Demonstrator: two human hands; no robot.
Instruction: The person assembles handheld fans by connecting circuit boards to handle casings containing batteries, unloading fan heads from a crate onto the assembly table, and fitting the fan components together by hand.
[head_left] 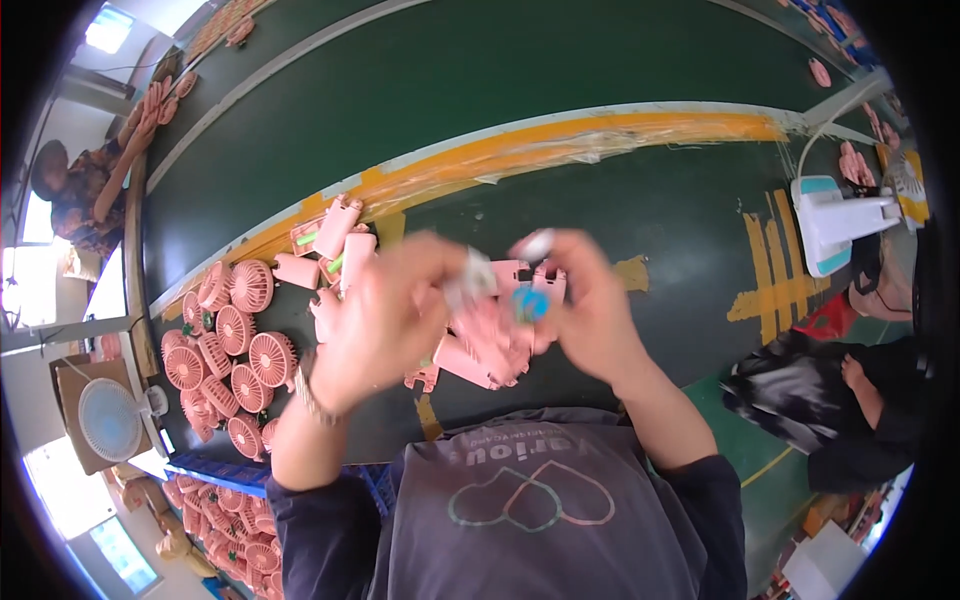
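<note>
Over the green tabletop, both my hands work close together and are blurred by motion. My left hand (385,315) has its fingers bent in, with white wraps on the fingertips; what they grip, if anything, is smeared. The fingers of my right hand (590,315) close on a pink fan handle piece (549,283); a round blue spot (530,304) shows beside it. Under my hands lies a heap of pink plastic handle shells (470,363). More handle shells (338,228) are piled beyond my left hand, some with green strips (337,262).
Several round pink fan heads (235,328) cover the table's left side. Below them is a blue crate (215,475) with more fan heads (235,530). Orange tape (500,150) runs along a raised strip. A white device (840,220) stands right; other people are at both sides.
</note>
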